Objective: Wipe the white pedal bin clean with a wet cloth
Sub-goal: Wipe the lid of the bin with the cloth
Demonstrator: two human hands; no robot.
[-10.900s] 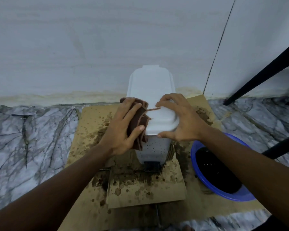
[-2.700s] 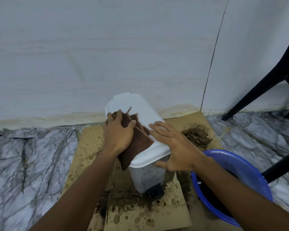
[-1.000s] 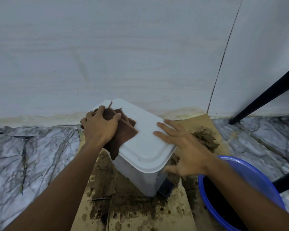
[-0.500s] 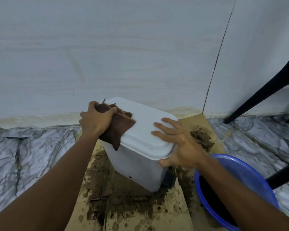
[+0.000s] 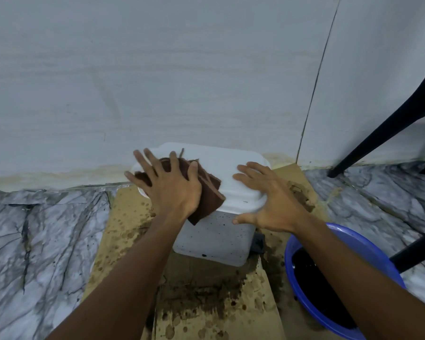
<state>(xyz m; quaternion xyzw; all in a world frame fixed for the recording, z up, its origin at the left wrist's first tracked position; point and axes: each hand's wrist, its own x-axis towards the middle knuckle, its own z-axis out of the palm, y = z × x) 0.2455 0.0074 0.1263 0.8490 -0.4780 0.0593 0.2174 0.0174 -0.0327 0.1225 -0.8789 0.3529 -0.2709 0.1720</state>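
- White pedal bin point(image 5: 219, 231): stands at the far edge of a stained cardboard sheet point(image 5: 123, 217) laid on a marble-patterned floor point(image 5: 39, 236), close to the pale wall point(image 5: 182, 82). Long side faces the camera; the lid point(image 5: 223, 168) is down. The near wall is speckled with dark spots.
- Blue basin point(image 5: 363, 241): at the cardboard's right edge, towards the near corner, just beside the bin. Holds dark liquid point(image 5: 312, 278). The right forearm crosses above it.
- Black chair legs point(image 5: 383, 133): two, slanting in from the right of the frame, over the floor beyond the cardboard.
- Left hand point(image 5: 168, 187): fingers spread and straight, palm pressed flat onto the cloth at the lid's left end.
- Right hand point(image 5: 272, 202): fingers spread, lying flat on the lid's right end; the thumb reaches down below the lid's rim on the near side.
- Brown cloth point(image 5: 210, 192): folded, lying on the lid under the left hand, one corner hanging over the near rim.
- Clump of brown dirt point(image 5: 301, 193): on the cardboard's far right corner, behind the right hand.
- Black pedal point(image 5: 257, 241): at the bin's lower right end, partly visible.
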